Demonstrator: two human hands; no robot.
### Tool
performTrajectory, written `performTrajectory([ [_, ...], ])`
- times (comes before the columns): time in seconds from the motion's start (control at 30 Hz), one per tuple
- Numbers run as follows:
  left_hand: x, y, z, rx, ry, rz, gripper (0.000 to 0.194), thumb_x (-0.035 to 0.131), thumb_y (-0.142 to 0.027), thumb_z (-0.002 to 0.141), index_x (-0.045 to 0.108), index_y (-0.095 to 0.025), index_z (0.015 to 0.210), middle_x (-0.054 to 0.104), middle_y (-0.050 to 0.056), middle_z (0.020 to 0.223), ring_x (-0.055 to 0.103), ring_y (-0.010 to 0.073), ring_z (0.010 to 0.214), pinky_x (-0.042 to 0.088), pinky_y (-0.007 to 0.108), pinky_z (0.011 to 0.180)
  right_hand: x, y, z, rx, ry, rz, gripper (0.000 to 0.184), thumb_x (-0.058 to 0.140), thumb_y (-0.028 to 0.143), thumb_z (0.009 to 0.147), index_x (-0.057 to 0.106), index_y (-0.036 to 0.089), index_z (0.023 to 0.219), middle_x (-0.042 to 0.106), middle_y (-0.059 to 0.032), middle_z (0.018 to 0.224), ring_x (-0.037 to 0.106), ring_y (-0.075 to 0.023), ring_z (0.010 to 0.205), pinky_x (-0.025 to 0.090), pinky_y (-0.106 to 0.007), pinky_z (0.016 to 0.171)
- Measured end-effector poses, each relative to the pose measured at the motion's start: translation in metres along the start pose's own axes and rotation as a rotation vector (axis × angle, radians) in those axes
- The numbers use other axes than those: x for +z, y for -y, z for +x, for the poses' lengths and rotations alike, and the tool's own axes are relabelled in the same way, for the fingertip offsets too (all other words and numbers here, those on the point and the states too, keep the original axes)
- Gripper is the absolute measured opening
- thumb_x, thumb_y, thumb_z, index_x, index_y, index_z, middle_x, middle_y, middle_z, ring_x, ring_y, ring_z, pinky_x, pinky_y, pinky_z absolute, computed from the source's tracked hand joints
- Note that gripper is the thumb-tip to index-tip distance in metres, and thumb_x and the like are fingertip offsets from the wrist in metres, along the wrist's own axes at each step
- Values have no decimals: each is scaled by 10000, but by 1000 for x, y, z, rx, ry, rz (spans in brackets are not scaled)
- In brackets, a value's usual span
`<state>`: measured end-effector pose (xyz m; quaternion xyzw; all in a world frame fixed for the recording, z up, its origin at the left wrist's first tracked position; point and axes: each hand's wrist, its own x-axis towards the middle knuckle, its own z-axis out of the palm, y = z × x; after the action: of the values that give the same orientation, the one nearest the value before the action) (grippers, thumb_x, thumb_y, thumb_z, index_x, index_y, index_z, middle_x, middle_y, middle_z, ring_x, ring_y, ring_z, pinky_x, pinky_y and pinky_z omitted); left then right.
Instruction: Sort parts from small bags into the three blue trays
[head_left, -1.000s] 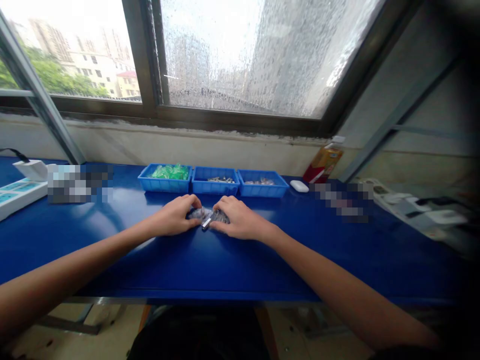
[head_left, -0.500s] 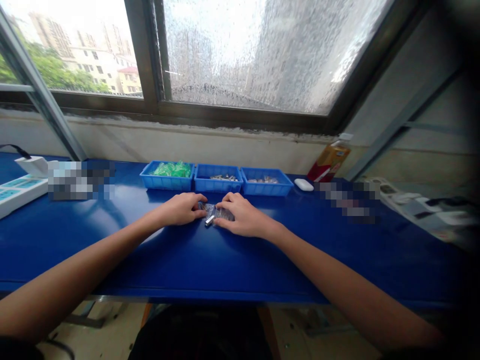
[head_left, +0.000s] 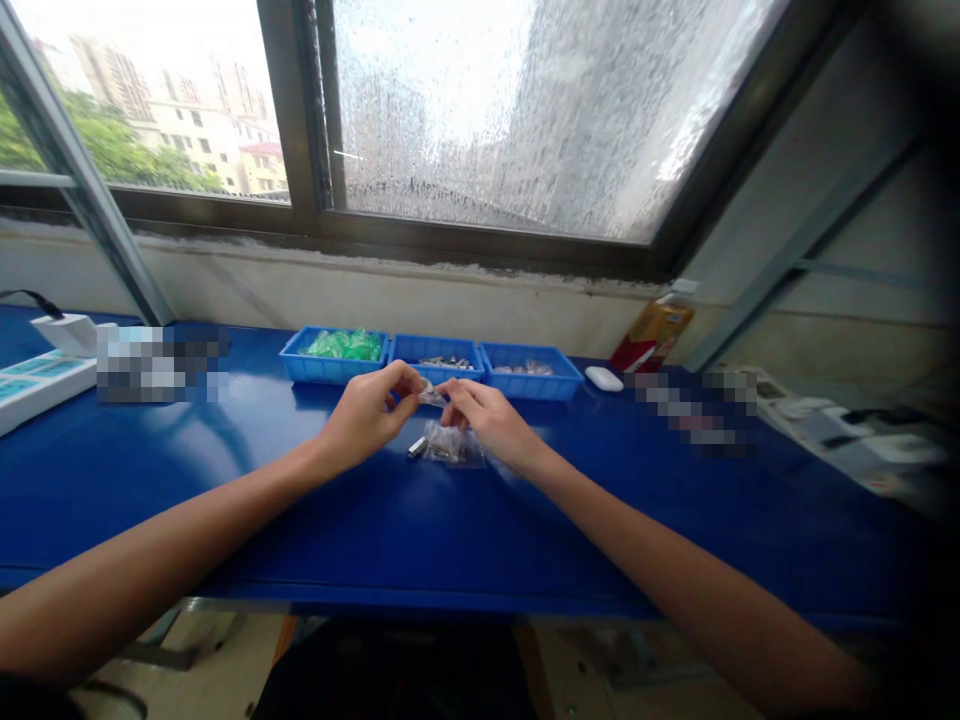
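A small clear packet is held above the blue table, just in front of the middle tray. Its left side is pinched by the left hand, with thumb and forefinger nearly closed; its right side is gripped by the bent fingertips of the right hand. Its contents are blurred and partly covered by fingers. Below the hands, a clear bag of small parts is laid on the table, its parts hard to tell apart, with a small metal piece at its left end. Green bags are contained in the left tray; the contents of the right tray are indistinct. A power strip is cut off by the left edge.
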<state>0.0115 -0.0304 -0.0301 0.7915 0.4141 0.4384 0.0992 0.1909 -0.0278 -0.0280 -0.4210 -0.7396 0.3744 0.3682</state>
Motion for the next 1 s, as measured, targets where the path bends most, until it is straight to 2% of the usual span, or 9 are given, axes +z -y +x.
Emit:
performTrajectory([
  [0.1, 0, -4, -2, 79, -15, -39, 58, 498, -195, 806, 553, -181, 796, 650, 21, 792, 601, 123, 711, 483, 244, 654, 2, 0, 0, 43, -53, 259, 302, 557, 387, 778, 569, 148, 962, 580, -3, 665, 546, -121, 629, 420, -258, 587],
  [0.2, 2, -2, -3, 68, 19, -105, 88, 486, -174, 812, 573, -173, 817, 653, 29, 806, 612, 132, 745, 494, 262, 694, 2, -2, 1, 56, -163, 384, 274, 638, 285, 690, 562, 164, 923, 581, 11, 669, 550, -110, 623, 410, -244, 572],
  [0.3, 5, -2, -2, -62, 48, -330, 67, 495, -195, 814, 534, -164, 859, 642, 37, 820, 625, 144, 781, 503, 282, 721, 0, -3, 2, 62, -234, 374, 178, 638, 264, 667, 549, 162, 784, 567, 15, 654, 533, -103, 606, 386, -238, 556],
  [0.4, 8, -5, -1, -225, 22, -595, 211, 547, -231, 794, 433, -179, 964, 627, 14, 769, 637, 138, 735, 514, 278, 694, -1, -2, 2, 43, -265, 328, 159, 625, 268, 668, 526, 167, 741, 550, 20, 648, 521, -104, 607, 380, -241, 560],
  [0.47, 8, -6, 0, -296, 26, -655, 283, 575, -246, 781, 413, -183, 1005, 618, -1, 725, 631, 131, 689, 514, 274, 671, 0, 0, 1, 34, -257, 310, 161, 619, 280, 674, 519, 170, 736, 547, 22, 653, 517, -105, 614, 385, -246, 572],
  [0.53, 8, -5, 1, -318, 57, -637, 240, 586, -266, 775, 472, -170, 963, 614, 6, 714, 619, 128, 675, 511, 275, 663, 1, 2, 0, 30, -230, 284, 164, 612, 302, 690, 523, 167, 719, 548, 18, 652, 508, -106, 616, 385, -251, 582],
  [0.7, 7, 1, 2, -311, 101, -582, 174, 596, -295, 762, 588, -140, 840, 629, 34, 753, 599, 131, 690, 501, 275, 652, 1, 4, -2, 41, -153, 227, 188, 585, 328, 732, 554, 147, 686, 544, 8, 625, 478, -101, 589, 367, -257, 581],
  [0.87, 6, -1, 2, -293, 101, -583, 144, 609, -249, 750, 600, -124, 821, 623, 19, 712, 580, 113, 652, 486, 252, 625, 2, 4, -2, 6, -56, 171, 170, 574, 304, 746, 594, 135, 741, 564, 1, 642, 488, -98, 582, 370, -247, 564],
  [1.0, 5, 0, 1, -251, 128, -570, 136, 606, -239, 754, 603, -117, 812, 617, 15, 702, 556, 95, 598, 468, 234, 589, 3, 1, -2, -63, -49, 64, 179, 582, 319, 751, 598, 142, 775, 610, -21, 710, 533, -113, 622, 407, -249, 584],
])
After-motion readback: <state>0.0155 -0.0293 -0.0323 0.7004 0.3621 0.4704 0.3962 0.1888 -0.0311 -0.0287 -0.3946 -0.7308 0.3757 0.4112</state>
